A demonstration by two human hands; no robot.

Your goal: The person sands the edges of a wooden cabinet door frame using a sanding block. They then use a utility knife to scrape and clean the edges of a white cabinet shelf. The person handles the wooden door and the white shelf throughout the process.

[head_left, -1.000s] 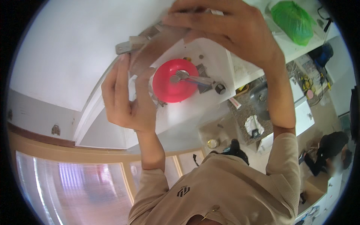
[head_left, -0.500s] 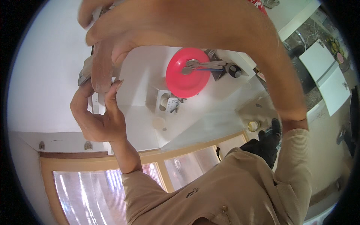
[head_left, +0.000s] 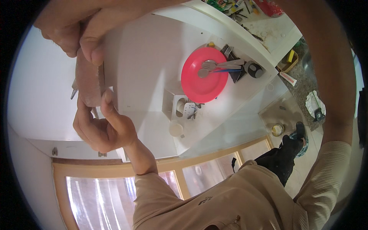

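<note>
In the upper left, my right hand (head_left: 82,32) reaches over from the far side. Its bent fingers close on the upper end of a brownish, slightly shiny band-shaped object (head_left: 90,78) with a rounded lower end. I cannot make out its exact kind. My left hand (head_left: 107,130) comes up from below, thumb and fingers pinching around that lower end. A small pointed metal piece (head_left: 74,92) sticks out beside the band, partly hidden behind it. Both hands are in front of white cabinet panels (head_left: 132,57).
To the right, a pink plate (head_left: 205,84) holds forks and a spoon (head_left: 203,73). Next to it are a black round-topped item (head_left: 253,69) and a small white holder (head_left: 180,105). Cabinet hinges (head_left: 102,154) and a wood-framed window (head_left: 96,191) lie below. Tools clutter a shelf at the upper right.
My view has shifted, moving the plate and cabinet rightward. My right hand is farther up and left, uncovering more of the band and plate. My left hand remains at the band's lower end.
</note>
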